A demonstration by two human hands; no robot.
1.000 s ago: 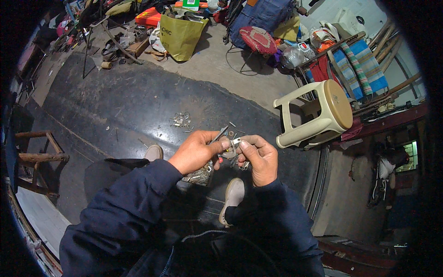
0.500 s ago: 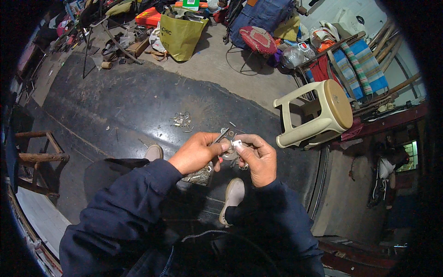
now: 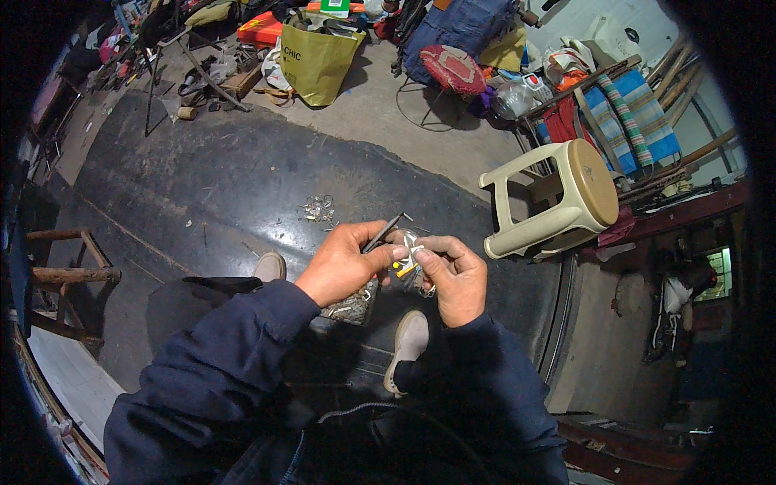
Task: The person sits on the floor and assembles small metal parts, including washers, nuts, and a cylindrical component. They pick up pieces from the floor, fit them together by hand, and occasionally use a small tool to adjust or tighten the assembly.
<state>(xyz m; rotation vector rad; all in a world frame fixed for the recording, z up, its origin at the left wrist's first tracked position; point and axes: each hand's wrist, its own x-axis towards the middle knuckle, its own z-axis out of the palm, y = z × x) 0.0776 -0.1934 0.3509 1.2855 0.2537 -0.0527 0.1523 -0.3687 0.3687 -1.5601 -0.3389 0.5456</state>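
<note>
My left hand (image 3: 343, 263) is closed around a thin, dark metal rod-like tool (image 3: 383, 232), whose tip points up and to the right. Its thumb and forefinger also meet a small white piece (image 3: 411, 256). From the other side, my right hand (image 3: 459, 279) pinches that same piece, its fingers bent. Just under the fingertips shows a small yellow part (image 3: 406, 272); whether it is joined to the white piece I cannot tell. Below my left hand, partly covered by it, sits a shallow container of small metal pieces (image 3: 353, 310).
Beyond my hands, a scatter of small metal parts (image 3: 318, 208) lies on the dark floor mat (image 3: 234, 174). A cream plastic stool (image 3: 550, 198) lies tipped over at the right. A yellow bag (image 3: 319, 65) and a red round seat (image 3: 453, 70) stand farther off. A wooden frame (image 3: 73, 276) is at the left.
The hands have stayed almost in place, with the left fingers shifting slightly. The rod's tip has turned a little, and the yellow part now shows beneath the fingertips.
</note>
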